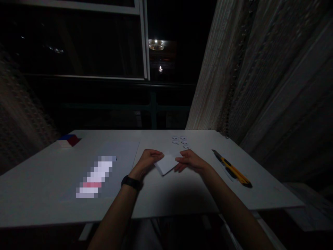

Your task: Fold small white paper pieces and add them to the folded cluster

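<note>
Between my two hands, over the middle of the white table (166, 199), is a small piece of white paper (168, 163) with one corner pointing toward me. My left hand (148, 160) pinches its left edge between thumb and fingers. At the paper's right edge, my right hand (191, 161) grips it with the thumb on top and fingers beneath. A dark band (131, 182) sits on my left wrist. Just beyond my right hand lie several small pieces with dark marks (179, 140), too small to make out.
A yellow and black utility knife (232, 169) lies on the right, blade end away from me, beside a thin pale strip. To the left, a pixelated patch (96, 177) covers something on a large paper sheet (127, 156). A blue, red and white block (69, 140) stands at the far left.
</note>
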`<state>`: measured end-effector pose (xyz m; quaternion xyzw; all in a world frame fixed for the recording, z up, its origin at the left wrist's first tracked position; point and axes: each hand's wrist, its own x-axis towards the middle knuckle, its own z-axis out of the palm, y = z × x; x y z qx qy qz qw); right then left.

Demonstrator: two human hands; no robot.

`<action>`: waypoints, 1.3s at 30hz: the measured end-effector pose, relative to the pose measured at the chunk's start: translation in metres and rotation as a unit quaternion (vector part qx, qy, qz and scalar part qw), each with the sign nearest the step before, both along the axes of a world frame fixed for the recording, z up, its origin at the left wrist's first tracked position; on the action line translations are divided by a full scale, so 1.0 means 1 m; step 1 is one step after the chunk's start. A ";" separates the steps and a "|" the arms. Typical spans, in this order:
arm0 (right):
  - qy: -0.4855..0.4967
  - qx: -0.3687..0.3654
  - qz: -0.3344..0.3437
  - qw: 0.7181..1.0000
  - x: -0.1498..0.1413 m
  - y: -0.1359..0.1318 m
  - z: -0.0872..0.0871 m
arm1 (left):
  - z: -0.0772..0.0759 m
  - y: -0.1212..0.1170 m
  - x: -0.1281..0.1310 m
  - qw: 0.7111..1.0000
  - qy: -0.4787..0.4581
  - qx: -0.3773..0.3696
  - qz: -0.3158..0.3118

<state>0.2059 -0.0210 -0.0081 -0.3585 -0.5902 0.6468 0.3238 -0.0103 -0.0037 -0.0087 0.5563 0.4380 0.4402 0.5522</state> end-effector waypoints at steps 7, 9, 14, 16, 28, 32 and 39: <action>0.038 -0.009 0.025 0.999 0.005 0.002 0.000 | 0.000 0.002 -0.002 1.000 0.001 0.007 0.000; 0.052 -0.015 0.018 0.998 0.005 0.002 0.000 | 0.000 0.001 -0.002 1.000 -0.016 -0.004 -0.015; 0.062 -0.014 -0.003 0.998 0.005 0.002 0.000 | 0.002 0.000 -0.003 0.998 -0.049 -0.028 -0.013; 0.061 -0.018 0.004 0.998 0.005 0.002 0.000 | 0.003 0.001 -0.004 0.998 -0.049 -0.033 -0.011; 0.129 -0.004 -0.082 0.988 -0.001 0.002 -0.001 | 0.008 0.004 -0.007 0.959 -0.250 -0.131 -0.027; 0.167 0.047 -0.239 0.955 -0.014 0.006 -0.006 | 0.008 0.000 0.000 0.938 -0.291 -0.185 -0.026; 0.190 0.073 -0.267 0.942 -0.031 0.006 -0.018 | -0.003 -0.017 0.028 0.975 -0.173 -0.085 -0.107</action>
